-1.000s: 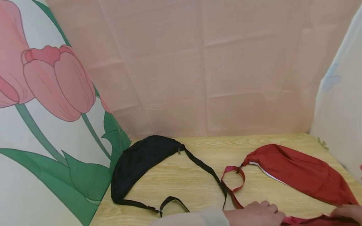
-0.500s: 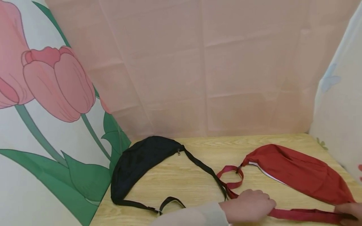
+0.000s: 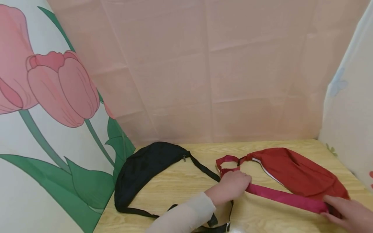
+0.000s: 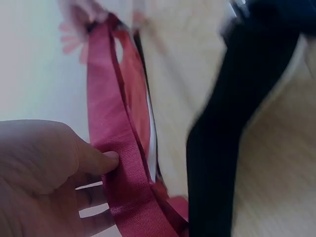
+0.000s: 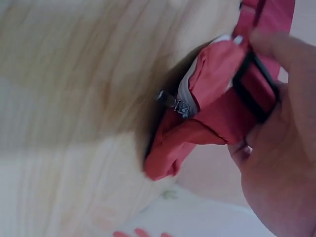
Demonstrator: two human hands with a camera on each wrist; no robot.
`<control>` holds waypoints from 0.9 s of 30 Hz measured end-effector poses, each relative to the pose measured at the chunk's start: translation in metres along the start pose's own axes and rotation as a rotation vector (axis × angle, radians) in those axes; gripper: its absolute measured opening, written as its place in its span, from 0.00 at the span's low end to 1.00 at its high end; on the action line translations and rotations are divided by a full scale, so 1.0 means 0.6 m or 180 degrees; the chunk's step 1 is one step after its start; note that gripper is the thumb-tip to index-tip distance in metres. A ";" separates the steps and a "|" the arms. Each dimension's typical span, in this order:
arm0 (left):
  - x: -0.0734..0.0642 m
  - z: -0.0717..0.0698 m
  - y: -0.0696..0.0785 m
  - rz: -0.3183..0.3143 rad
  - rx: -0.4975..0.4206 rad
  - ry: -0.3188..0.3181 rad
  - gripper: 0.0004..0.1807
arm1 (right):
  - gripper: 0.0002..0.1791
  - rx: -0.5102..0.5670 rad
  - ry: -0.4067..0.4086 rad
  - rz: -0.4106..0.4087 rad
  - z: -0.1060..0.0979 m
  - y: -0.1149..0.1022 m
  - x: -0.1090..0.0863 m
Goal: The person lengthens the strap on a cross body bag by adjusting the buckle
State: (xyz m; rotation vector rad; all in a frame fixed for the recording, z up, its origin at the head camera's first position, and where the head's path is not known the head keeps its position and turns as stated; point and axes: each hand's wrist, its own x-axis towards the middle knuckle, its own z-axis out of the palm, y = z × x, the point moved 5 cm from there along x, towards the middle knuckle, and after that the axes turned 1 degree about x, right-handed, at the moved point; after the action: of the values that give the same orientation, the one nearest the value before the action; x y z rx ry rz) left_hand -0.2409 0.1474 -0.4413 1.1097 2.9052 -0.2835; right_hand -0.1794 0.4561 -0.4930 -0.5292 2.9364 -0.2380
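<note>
Red strap (image 3: 285, 198) pinched by left hand (image 3: 230, 185) and, at buckle (image 5: 247, 100), right hand (image 3: 348, 211). Bag (image 3: 297, 170) near-parallel, toward table's (image 3: 180, 181) far right corner; right hand nearer.

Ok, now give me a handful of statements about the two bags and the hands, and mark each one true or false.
1. The left hand pinches the strap of the red bag. True.
2. The black bag lies on the wooden table. True.
3. In the head view, the red bag lies to the left of the black bag. False: it lies to the right.
4. The right hand grips the strap at a black buckle. True.
5. The strap lies in a heap between the hands. False: it runs nearly straight from one to the other.
</note>
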 end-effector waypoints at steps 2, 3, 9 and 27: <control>0.000 0.003 -0.023 -0.0114 -0.0110 0.0044 0.12 | 0.21 0.0139 0.0107 -0.0216 -0.009 -0.015 0.008; -0.001 0.003 -0.035 -0.0154 -0.0180 0.0082 0.13 | 0.24 0.0152 0.0194 -0.0318 -0.013 -0.022 0.011; -0.010 0.007 -0.098 -0.0215 -0.0653 0.0263 0.15 | 0.30 0.0132 0.0847 -0.0370 -0.054 -0.058 0.025; -0.006 -0.012 -0.079 -0.0098 -0.0496 0.0530 0.35 | 0.36 0.0401 0.1745 -0.0686 -0.173 -0.141 0.056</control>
State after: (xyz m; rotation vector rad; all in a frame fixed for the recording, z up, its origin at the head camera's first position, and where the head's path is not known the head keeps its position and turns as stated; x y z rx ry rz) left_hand -0.2691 0.1117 -0.4261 1.1153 3.0260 0.0373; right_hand -0.2002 0.3794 -0.3803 -0.8843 3.3425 -0.6890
